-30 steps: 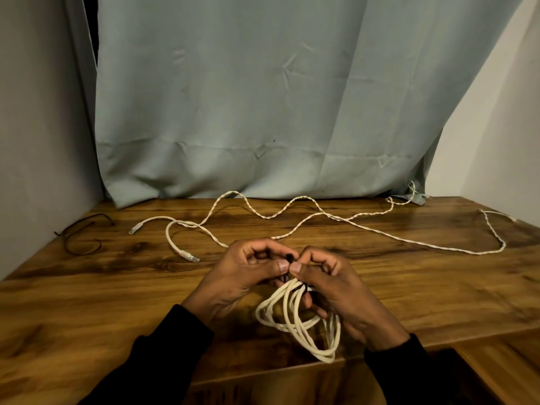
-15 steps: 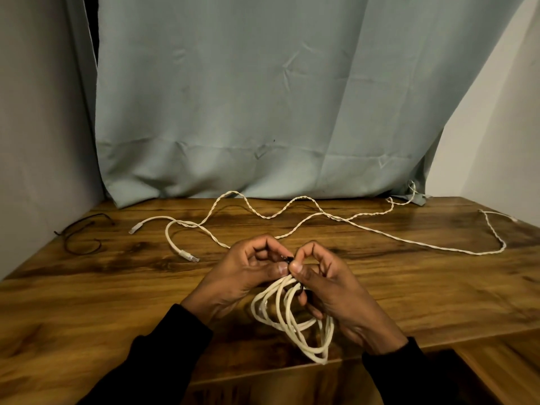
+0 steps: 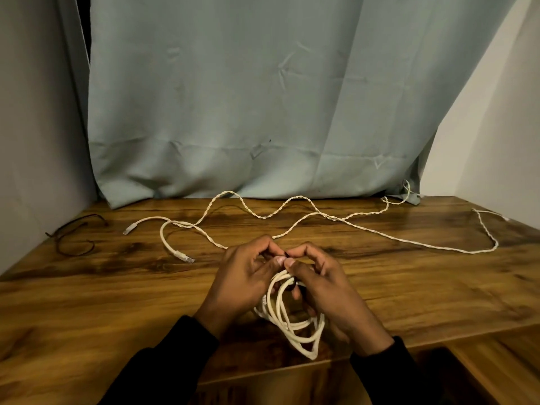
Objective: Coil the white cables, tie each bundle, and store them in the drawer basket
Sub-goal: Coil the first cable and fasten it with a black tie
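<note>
While the coiled white cable (image 3: 287, 320) hangs near, left hand (image 3: 245, 276) and right hand (image 3: 324, 282) pinch a dark tie (image 3: 287, 254) atop it, seemingly cinching; a twisted cable (image 3: 350, 223) lies uncoiled beyond.

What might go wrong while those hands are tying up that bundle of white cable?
The coiled cable hangs loose below both pinching hands, left hand and right hand; its loops may spring apart if the small dark tie slips. The twisted cable lying beyond on the table might snag.
</note>
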